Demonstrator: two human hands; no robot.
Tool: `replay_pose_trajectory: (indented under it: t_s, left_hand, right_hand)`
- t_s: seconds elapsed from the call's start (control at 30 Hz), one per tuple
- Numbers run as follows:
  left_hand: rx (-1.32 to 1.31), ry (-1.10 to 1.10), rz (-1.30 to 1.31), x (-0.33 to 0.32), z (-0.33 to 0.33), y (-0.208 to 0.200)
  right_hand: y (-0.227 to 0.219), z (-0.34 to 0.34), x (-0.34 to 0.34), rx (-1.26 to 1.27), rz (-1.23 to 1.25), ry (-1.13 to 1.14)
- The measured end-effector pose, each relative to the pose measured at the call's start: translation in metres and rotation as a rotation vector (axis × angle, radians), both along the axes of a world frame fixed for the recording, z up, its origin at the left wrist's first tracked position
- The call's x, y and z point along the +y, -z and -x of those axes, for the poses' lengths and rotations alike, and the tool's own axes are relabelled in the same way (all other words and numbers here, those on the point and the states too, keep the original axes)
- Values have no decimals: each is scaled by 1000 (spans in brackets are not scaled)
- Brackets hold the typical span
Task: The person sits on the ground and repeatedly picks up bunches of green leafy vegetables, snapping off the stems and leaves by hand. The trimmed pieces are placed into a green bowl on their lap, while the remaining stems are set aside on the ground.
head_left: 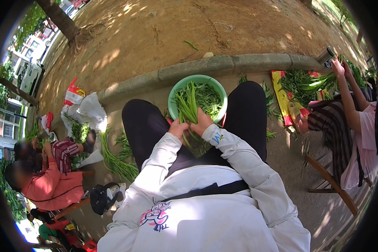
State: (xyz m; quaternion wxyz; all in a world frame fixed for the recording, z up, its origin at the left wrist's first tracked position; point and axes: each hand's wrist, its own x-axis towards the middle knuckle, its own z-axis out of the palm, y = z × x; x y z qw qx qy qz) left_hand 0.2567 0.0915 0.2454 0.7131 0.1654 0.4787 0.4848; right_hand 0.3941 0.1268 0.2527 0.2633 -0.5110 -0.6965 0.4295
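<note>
Both my hands meet between my knees over a bundle of long green leafy vegetable stems (190,101). My left hand (179,129) is closed round the lower part of the bundle. Beside it, my right hand (202,122) grips the same stems, its fingers curled in. The upper stems lean over a light green basin (224,94), which stands just past my hands and holds a heap of cut green leaves (208,100). Stem ends hang below my hands toward my lap, partly in shadow.
Long-stemmed greens (117,164) lie on the ground at my left, by a white sack (92,111). A black bag (101,199) sits nearer. At right, a person holds greens above a red-yellow sheet (286,111). People sit at left. A stone curb (193,67) runs beyond the basin.
</note>
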Motion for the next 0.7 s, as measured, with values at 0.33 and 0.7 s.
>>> replay_pose_trajectory:
  t_s: [0.33,0.7]
  left_hand:
    - [-10,-19,-19,1,3,1]
    - [-130,-113,-34,4,8,7]
  right_hand:
    - [17,-8,19,523,77,271]
    - [9,-3,11,724,251,-103]
